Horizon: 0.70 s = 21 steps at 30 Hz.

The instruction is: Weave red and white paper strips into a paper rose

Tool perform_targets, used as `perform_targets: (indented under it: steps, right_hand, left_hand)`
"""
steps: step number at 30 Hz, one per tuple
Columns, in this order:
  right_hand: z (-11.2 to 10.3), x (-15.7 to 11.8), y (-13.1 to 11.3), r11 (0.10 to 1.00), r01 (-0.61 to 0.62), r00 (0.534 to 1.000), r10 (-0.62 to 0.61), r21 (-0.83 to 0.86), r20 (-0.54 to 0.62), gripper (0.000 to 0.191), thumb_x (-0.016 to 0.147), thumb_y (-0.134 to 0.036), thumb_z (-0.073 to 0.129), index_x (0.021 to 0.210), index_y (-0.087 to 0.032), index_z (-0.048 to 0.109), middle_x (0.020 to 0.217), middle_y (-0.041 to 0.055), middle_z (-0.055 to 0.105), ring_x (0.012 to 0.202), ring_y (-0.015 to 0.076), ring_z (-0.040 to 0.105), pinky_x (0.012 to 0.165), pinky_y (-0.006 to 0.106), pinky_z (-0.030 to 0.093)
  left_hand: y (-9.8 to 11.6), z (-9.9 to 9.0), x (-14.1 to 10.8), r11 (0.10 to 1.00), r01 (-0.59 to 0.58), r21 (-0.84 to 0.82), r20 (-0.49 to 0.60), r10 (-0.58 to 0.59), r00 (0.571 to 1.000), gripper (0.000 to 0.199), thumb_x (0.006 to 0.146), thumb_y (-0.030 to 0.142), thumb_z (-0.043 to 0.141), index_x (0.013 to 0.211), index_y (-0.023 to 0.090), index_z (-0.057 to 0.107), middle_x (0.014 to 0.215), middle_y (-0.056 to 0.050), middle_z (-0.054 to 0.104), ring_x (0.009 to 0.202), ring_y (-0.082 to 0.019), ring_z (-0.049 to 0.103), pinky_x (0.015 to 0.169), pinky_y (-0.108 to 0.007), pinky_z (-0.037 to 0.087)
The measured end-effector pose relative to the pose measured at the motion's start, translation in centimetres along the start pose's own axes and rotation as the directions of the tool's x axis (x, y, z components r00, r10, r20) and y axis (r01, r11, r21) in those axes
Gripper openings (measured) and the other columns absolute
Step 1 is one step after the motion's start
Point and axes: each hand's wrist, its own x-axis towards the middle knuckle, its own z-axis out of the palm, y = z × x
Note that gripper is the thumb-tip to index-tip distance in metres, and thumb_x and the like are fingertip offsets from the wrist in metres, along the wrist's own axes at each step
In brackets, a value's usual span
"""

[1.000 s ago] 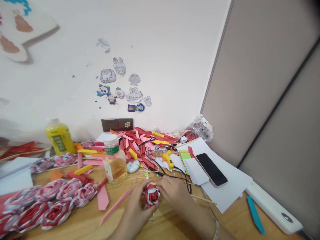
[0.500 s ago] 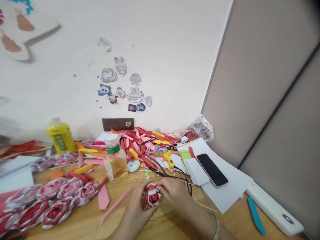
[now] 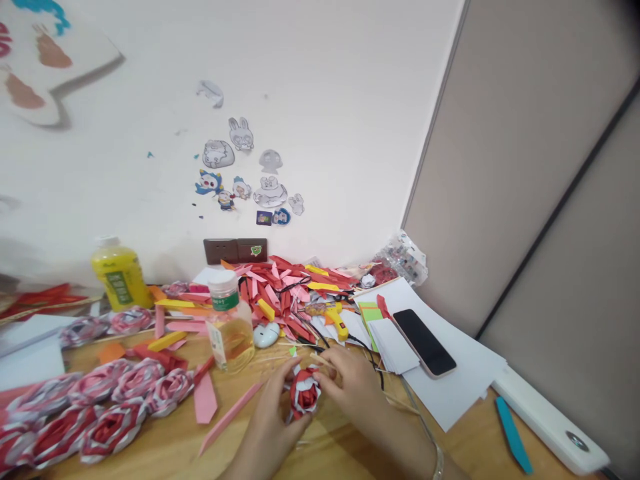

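Wooden table (image 3: 170,460) is standing against a white wall (image 3: 340,100); a heap of folded paper strips (image 3: 273,287) is lying at the back, a yellow glue gun (image 3: 337,322) beside it. The red-and-white paper rose (image 3: 305,395) is sitting between both hands, near the front edge. Left hand (image 3: 277,403) is curling around its left side, thumb in front. Right hand (image 3: 353,381) is bending its fingers, thumb touching the upper right edge; cannot tell whether it is pinching paper. Progress (judged): layers are already forming a round bloom; remaining folds are not showing. Several shaped roses (image 3: 115,427) are lying at left.
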Motion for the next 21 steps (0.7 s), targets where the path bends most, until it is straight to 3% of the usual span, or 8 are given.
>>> perform_targets:
  steps: [11, 16, 21]
  right_hand:
    - [0.3, -0.3, 0.1, 0.997, 0.048, 0.998, -0.050, -0.061, -0.030, 0.006, 0.081, -0.019, 0.064, 0.075, -0.019, 0.062, 0.072, -0.0009, 0.063, 0.066, 0.0142, 0.057, 0.058, 0.023, 0.034]
    - [0.5, -0.5, 0.1, 0.981, 0.147, 0.988, -0.152, -0.129, -0.026, 0.015, 0.088, -0.019, 0.053, 0.075, -0.019, 0.061, 0.071, 0.0005, 0.061, 0.065, 0.0140, 0.058, 0.056, 0.023, 0.035]
    - [0.9, -0.6, 0.3, 0.947, 0.236, 0.966, -0.253, -0.220, -0.053, 0.026, 0.093, -0.020, 0.042, 0.075, -0.018, 0.061, 0.068, 0.0020, 0.060, 0.059, 0.0139, 0.056, 0.053, 0.024, 0.034]
  left_hand:
    - [-0.6, 0.0, 0.0, 0.996, -0.082, 0.032, 0.057, 0.080, 0.995, 0.050, 0.065, 0.014, 0.064, 0.114, 0.021, 0.055, 0.109, -0.009, 0.065, 0.100, -0.026, 0.063, 0.083, -0.038, 0.053]
    - [0.6, -0.4, 0.3, 0.988, -0.113, 0.102, 0.108, 0.102, 0.989, 0.040, 0.065, 0.014, 0.063, 0.104, 0.023, 0.061, 0.094, -0.007, 0.068, 0.090, -0.026, 0.063, 0.078, -0.038, 0.053]
    - [0.7, -0.4, 0.3, 0.987, -0.121, 0.105, 0.140, 0.106, 0.984, 0.034, 0.069, 0.015, 0.062, 0.102, 0.022, 0.061, 0.095, -0.007, 0.067, 0.090, -0.025, 0.063, 0.077, -0.036, 0.052]
